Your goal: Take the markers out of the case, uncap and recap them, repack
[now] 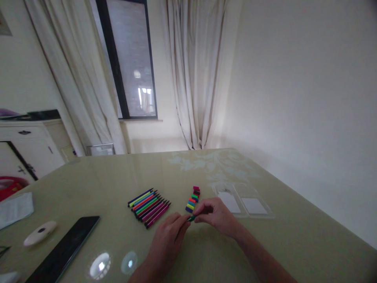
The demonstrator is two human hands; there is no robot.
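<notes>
Dark green piece (191,218), lower centre of frame: pinched by left hand (169,235) and right hand (217,216), one at each end. Probably best held in line, pressure light and even.

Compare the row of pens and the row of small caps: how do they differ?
Shape: the pens are long and slim; the caps are short and stubby.
Place: the pens lie to the left, the caps to their right.
Shared: both lie on the table in multicoloured rows.
</notes>
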